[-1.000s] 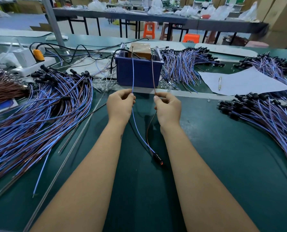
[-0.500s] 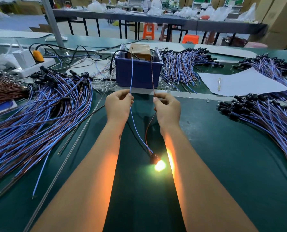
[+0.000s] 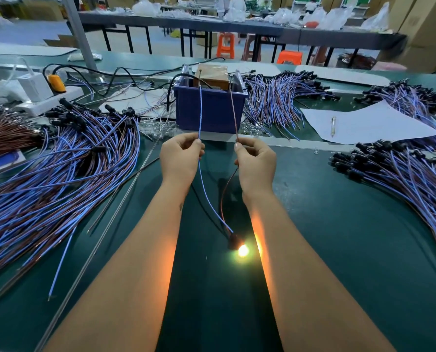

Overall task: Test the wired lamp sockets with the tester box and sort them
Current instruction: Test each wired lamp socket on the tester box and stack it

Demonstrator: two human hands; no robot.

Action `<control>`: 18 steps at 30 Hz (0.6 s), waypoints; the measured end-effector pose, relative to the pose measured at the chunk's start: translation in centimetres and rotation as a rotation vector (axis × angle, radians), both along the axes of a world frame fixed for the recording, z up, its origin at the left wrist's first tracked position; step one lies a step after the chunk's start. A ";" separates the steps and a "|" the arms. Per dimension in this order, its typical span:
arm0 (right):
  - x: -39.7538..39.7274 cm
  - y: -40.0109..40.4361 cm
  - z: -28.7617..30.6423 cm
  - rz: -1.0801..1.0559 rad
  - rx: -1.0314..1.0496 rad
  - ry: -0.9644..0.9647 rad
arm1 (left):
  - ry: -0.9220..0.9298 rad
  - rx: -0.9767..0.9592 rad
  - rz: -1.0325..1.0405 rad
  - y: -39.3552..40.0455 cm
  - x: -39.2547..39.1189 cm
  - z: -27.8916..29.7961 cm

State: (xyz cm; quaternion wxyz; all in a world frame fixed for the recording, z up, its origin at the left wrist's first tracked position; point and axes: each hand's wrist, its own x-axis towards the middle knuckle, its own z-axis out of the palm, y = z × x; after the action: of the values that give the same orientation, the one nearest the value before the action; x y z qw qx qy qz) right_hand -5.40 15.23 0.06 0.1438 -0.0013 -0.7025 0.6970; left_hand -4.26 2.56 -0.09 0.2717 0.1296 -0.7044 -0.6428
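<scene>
My left hand point(image 3: 180, 158) pinches the blue wire point(image 3: 200, 110) of one lamp socket, and my right hand point(image 3: 256, 161) pinches its brown wire point(image 3: 233, 113). Both wire tips reach up to the metal contacts on the blue tester box point(image 3: 210, 110) just beyond my hands. The black socket point(image 3: 233, 241) lies on the green table between my forearms, and its bulb point(image 3: 243, 250) glows bright orange, lighting both arms.
A large heap of blue-and-brown wired sockets point(image 3: 59, 174) lies at the left, another pile point(image 3: 402, 181) at the right, a third bundle point(image 3: 278, 97) behind the box. A white paper with a pen point(image 3: 364, 123) sits at the right. A power strip point(image 3: 46, 97) is back left.
One second ago the bulb was dark; it lit half a second ago and stays lit. My hands hold the wires on the tester contacts, barely moved.
</scene>
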 end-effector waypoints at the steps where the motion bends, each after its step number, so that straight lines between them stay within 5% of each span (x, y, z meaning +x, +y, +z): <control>1: 0.1 -0.1 0.1 0.006 -0.020 0.026 | 0.014 0.014 -0.046 0.1 0.2 0.2; 10: 0.9 -0.8 0.3 0.316 -0.018 0.059 | -0.071 0.300 -0.319 0.9 0.9 1.2; 15: 1.2 -0.8 0.4 0.371 -0.002 0.078 | -0.096 0.236 -0.302 0.5 0.8 0.9; 18: 1.0 -0.5 0.4 0.416 -0.051 0.056 | -0.042 0.393 -0.235 0.3 0.7 1.1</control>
State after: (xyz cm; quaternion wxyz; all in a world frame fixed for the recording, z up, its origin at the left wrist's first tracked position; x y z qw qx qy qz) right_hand -4.36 14.70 0.47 0.0164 0.1596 -0.6654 0.7290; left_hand -3.58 2.86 0.97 0.1501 0.1105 -0.5813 -0.7921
